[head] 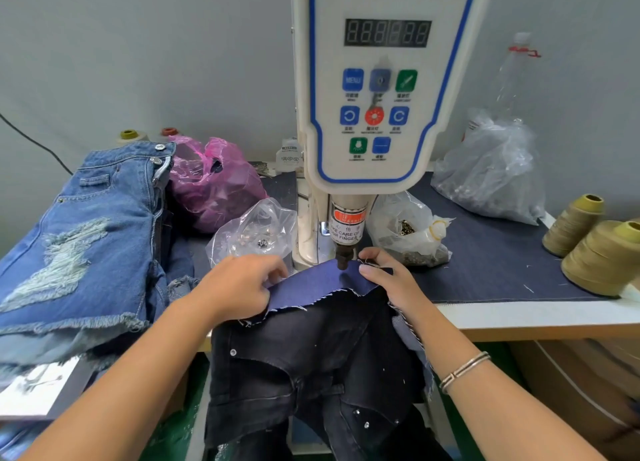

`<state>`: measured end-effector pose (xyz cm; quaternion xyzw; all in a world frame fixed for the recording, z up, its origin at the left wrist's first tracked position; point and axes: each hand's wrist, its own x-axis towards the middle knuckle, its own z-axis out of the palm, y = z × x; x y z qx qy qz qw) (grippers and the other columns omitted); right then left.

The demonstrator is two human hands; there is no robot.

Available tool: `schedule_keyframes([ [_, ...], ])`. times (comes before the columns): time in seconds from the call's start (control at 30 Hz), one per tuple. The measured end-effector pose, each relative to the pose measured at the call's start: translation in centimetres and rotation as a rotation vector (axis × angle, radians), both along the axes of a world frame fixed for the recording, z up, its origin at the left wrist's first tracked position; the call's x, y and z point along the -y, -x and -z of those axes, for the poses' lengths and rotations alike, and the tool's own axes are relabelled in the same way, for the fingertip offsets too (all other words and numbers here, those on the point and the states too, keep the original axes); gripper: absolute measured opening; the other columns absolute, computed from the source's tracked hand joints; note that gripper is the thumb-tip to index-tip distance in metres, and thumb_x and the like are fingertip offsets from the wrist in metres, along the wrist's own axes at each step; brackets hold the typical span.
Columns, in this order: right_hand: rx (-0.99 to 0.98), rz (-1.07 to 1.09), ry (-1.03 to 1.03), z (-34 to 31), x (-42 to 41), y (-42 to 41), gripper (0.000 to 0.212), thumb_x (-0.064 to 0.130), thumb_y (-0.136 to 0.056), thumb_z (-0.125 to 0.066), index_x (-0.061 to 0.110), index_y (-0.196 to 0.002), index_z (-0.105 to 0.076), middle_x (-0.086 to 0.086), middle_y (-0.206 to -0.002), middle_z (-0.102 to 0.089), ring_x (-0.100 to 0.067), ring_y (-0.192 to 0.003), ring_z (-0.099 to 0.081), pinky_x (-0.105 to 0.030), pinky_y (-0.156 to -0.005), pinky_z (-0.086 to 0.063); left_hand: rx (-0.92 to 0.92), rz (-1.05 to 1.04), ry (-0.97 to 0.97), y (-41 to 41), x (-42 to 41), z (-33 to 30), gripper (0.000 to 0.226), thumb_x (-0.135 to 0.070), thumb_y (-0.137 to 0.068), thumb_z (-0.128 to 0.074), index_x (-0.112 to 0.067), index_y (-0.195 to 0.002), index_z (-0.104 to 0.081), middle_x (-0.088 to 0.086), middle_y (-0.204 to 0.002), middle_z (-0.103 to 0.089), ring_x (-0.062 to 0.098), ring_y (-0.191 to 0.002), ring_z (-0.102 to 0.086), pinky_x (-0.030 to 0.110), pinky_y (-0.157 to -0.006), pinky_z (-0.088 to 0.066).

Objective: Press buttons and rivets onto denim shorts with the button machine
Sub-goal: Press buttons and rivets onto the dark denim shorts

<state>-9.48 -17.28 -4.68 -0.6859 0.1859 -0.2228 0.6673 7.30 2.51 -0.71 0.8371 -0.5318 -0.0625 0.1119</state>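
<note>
Fingers of L hand (242, 280) are curled, pinching the left edge of the denim flap (322, 284); R hand (384, 273) fingers lie bent over the flap's right edge, thumb on top, pressing and pinching it just beside the punch (343, 258). Both have cloth, neither is free.

Flap sits under the punch, spread between the two hands, at the desk (485, 270) front edge. Black shorts (311, 374) hang off the desk toward the person, waist end up at the machine (381, 96), legs down; long axis runs near-far.

Step, as I judge: positioning cloth under the punch, pre-press. Can't tell if a button or rivet is loaded. Next calls for keeping the flap flat and taut, spot centred under the punch, fingertips clear before firing; R fingers are v. near the punch, so pinch risk.

Bags of hardware (408, 232) lie near; blue shorts (86, 235) stacked at left.
</note>
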Motion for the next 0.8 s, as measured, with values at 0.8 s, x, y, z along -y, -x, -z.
schedule_keyframes([
  [0.8,0.004,0.047,-0.106,0.1,0.4,0.3,0.026,-0.002,-0.091,-0.053,0.023,-0.096,-0.057,0.009,-0.088,-0.061,0.013,-0.071,-0.061,-0.004,-0.063,-0.044,-0.684,0.033,0.392,1.7,3.1,1.5,0.018,-0.020,-0.095,-0.059,-0.024,-0.078,-0.064,-0.017,-0.069,-0.063,-0.002,-0.067,-0.055,0.017,-0.068,-0.044],
])
